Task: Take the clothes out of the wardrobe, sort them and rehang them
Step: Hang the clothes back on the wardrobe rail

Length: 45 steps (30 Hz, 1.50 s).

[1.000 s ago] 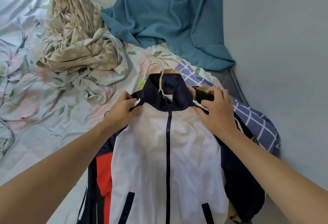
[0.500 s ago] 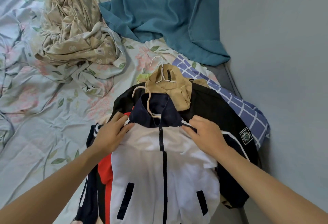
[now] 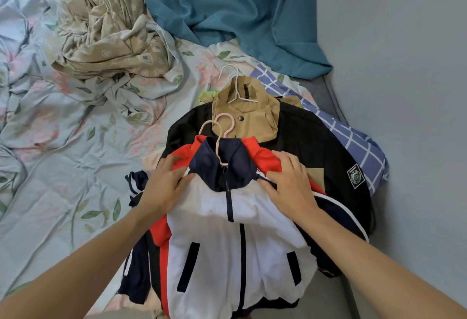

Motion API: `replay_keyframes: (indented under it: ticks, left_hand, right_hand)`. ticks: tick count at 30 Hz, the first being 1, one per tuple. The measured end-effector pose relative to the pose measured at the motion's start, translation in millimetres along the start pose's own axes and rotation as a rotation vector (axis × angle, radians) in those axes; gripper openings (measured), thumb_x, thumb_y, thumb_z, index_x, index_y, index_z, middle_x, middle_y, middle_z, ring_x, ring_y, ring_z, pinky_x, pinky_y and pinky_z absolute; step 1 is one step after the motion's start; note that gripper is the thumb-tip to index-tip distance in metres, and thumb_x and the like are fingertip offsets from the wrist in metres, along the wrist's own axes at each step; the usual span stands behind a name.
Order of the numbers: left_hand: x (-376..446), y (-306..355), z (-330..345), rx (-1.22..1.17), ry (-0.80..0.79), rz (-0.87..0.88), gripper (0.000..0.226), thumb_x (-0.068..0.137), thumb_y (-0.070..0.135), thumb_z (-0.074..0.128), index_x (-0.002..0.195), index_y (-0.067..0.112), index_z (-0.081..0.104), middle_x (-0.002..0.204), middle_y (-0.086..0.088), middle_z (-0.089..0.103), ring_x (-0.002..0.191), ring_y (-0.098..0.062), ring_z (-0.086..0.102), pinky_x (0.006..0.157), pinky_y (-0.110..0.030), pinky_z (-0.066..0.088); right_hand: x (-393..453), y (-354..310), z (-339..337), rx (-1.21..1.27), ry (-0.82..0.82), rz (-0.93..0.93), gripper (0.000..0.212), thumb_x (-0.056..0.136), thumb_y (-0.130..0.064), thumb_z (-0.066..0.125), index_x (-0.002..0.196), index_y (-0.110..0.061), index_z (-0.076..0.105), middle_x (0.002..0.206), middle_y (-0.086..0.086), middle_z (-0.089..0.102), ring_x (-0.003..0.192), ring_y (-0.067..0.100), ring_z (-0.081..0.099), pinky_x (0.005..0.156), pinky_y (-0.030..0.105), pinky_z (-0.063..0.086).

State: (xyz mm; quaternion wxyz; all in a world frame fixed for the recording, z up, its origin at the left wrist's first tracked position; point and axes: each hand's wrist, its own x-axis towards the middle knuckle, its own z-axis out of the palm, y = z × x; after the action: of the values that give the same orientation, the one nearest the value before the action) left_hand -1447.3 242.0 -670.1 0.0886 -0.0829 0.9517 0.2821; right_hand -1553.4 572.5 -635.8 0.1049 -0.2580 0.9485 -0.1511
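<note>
A white jacket (image 3: 227, 243) with a navy collar and zip hangs on a pink hanger (image 3: 217, 126). It lies on top of a pile of clothes at the bed's right edge. My left hand (image 3: 164, 187) holds its left shoulder and my right hand (image 3: 290, 182) holds its right shoulder, thumbs on the white cloth. Under it are a red jacket (image 3: 265, 157), a black jacket (image 3: 316, 147) with a sleeve patch, and a tan jacket (image 3: 242, 116) on a white hanger (image 3: 233, 78).
The pile rests on a floral bed sheet (image 3: 50, 167). A crumpled beige patterned sheet (image 3: 108, 40) lies at the back left, a teal cloth (image 3: 240, 10) at the back. A blue checked fabric (image 3: 358, 141) lies against the grey wall (image 3: 404, 66) on the right.
Both hands have drawn the white jacket toward me, down the pile. The tan, black and red jackets now show above its collar.
</note>
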Motion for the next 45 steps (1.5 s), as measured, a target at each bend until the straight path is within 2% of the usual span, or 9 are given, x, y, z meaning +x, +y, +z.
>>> replay_keyframes:
  ticks: [5, 10, 16, 21, 24, 29, 35, 39, 45]
  left_hand:
    - [35, 0, -3, -0.041, -0.104, -0.112, 0.051, 0.104, 0.038, 0.062, 0.06, 0.017, 0.048, 0.157, -0.019, 0.043, 0.151, -0.032, 0.032, 0.111, -0.046, 0.037]
    - [49, -10, -7, -0.035, -0.151, -0.126, 0.052, 0.1, 0.052, 0.058, 0.06, 0.021, 0.047, 0.105, -0.005, 0.047, 0.104, -0.026, 0.046, 0.091, -0.047, 0.047]
    - [24, 16, -55, -0.263, -0.204, -0.143, 0.05, 0.102, 0.044, 0.064, 0.066, 0.013, 0.049, 0.088, 0.0, 0.047, 0.073, -0.017, 0.046, 0.073, -0.035, 0.038]
    - [-53, 77, -144, -0.412, -0.157, -0.138, 0.047, 0.102, 0.034, 0.068, 0.058, 0.038, 0.053, 0.073, 0.013, 0.043, 0.064, -0.009, 0.042, 0.068, -0.033, 0.034]
    - [-120, 113, -193, -0.456, -0.106, -0.157, 0.049, 0.098, 0.038, 0.071, 0.06, 0.029, 0.043, 0.075, 0.009, 0.037, 0.065, -0.01, 0.039, 0.069, -0.034, 0.033]
    - [-236, 174, -263, -0.481, 0.035, -0.2, 0.053, 0.098, 0.028, 0.074, 0.064, 0.017, 0.034, 0.078, 0.001, 0.037, 0.066, -0.01, 0.038, 0.067, -0.029, 0.031]
    - [-380, 212, -326, -0.497, 0.273, -0.241, 0.053, 0.086, 0.047, 0.073, 0.061, 0.016, 0.039, 0.075, 0.001, 0.038, 0.065, -0.013, 0.039, 0.069, -0.038, 0.033]
    - [-495, 211, -342, -0.498, 0.466, -0.305, 0.045, 0.083, 0.053, 0.069, 0.077, 0.008, 0.069, 0.083, -0.009, 0.051, 0.077, -0.028, 0.053, 0.072, -0.044, 0.04]
    - [-670, 218, -339, -0.504, 0.795, -0.483, 0.027, 0.08, 0.033, 0.066, 0.057, 0.032, 0.053, 0.071, 0.007, 0.046, 0.065, -0.01, 0.044, 0.066, -0.038, 0.035]
  right_hand:
    - [30, 0, -1, -0.027, -0.139, 0.091, 0.029, 0.097, -0.046, 0.065, 0.095, -0.02, 0.075, 0.127, -0.001, 0.057, 0.113, 0.025, 0.049, 0.094, 0.041, 0.044]
    - [41, -5, -15, 0.197, -0.271, 0.2, 0.048, 0.099, -0.042, 0.067, 0.065, -0.01, 0.056, 0.095, 0.0, 0.052, 0.074, 0.024, 0.056, 0.064, 0.035, 0.043]
    - [7, -23, -56, 0.412, -0.167, 0.172, 0.041, 0.098, -0.031, 0.07, 0.064, -0.015, 0.055, 0.088, -0.001, 0.049, 0.073, 0.02, 0.055, 0.066, 0.043, 0.048]
    - [-34, -66, -129, 0.521, -0.105, 0.119, 0.042, 0.094, -0.028, 0.076, 0.059, -0.028, 0.054, 0.09, -0.005, 0.051, 0.074, 0.013, 0.054, 0.064, 0.021, 0.042]
    - [-65, -93, -187, 0.537, -0.139, -0.023, 0.043, 0.092, -0.025, 0.08, 0.06, -0.038, 0.054, 0.088, -0.006, 0.053, 0.078, 0.005, 0.059, 0.063, 0.018, 0.041]
    - [-122, -142, -270, 0.509, -0.099, -0.157, 0.035, 0.089, -0.029, 0.082, 0.064, -0.017, 0.06, 0.089, -0.01, 0.054, 0.078, 0.011, 0.061, 0.065, 0.036, 0.049]
    - [-187, -230, -336, 0.504, -0.051, -0.332, 0.046, 0.085, -0.033, 0.083, 0.058, -0.037, 0.046, 0.081, -0.011, 0.059, 0.073, 0.015, 0.06, 0.07, 0.047, 0.052]
    - [-236, -307, -352, 0.494, -0.063, -0.502, 0.047, 0.083, -0.032, 0.084, 0.057, -0.035, 0.045, 0.083, -0.009, 0.058, 0.075, 0.015, 0.059, 0.07, 0.044, 0.05]
    - [-305, -424, -339, 0.46, -0.214, -0.711, 0.04, 0.082, -0.038, 0.078, 0.059, -0.023, 0.048, 0.082, -0.006, 0.058, 0.074, 0.018, 0.06, 0.069, 0.049, 0.05]
